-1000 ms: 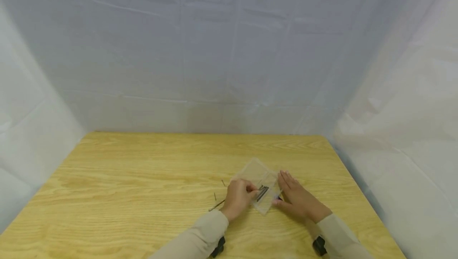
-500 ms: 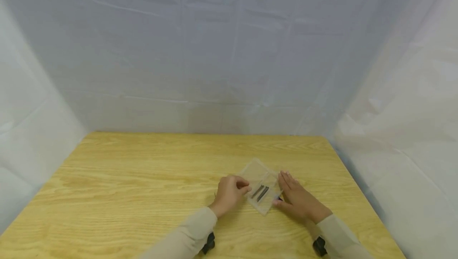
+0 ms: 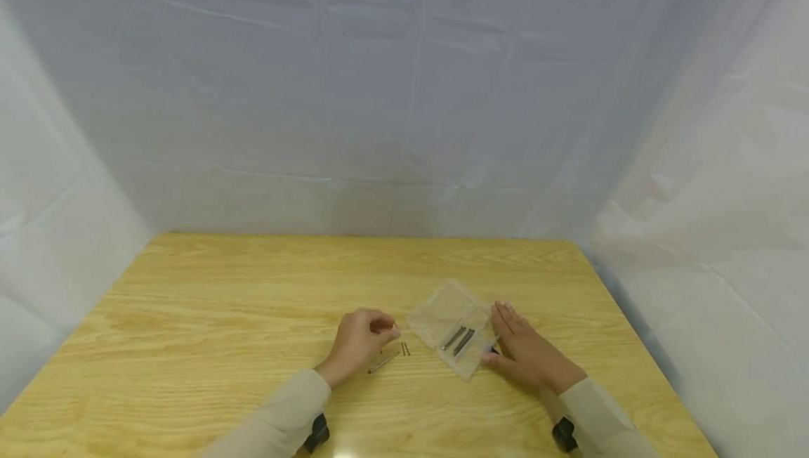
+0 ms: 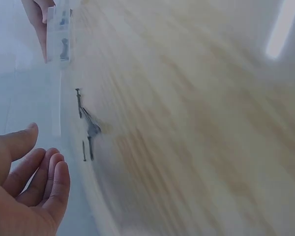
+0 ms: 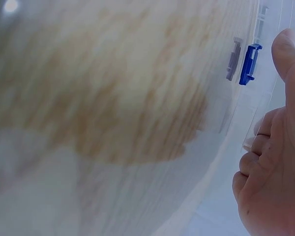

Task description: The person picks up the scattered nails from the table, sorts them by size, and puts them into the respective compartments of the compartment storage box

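Note:
A clear plastic box lies with its lid folded back on the table. Dark screws lie inside in two slim rows. My right hand rests along the box's right side, fingers straight; the right wrist view shows its thumb near a blue latch. To the left of the box, my left hand hovers over loose dark screws and a longer dark rod-like piece. In the left wrist view its thumb and fingers stand apart, with nothing between them.
The wooden table spreads under both hands, its far edge meeting a pale sheet wall. More white sheeting hangs at the right side. A dark wrist device sits by the right sleeve.
My left hand has moved left, from over the box to the loose screws, uncovering both rows of screws and the lid. My right hand has stayed in place.

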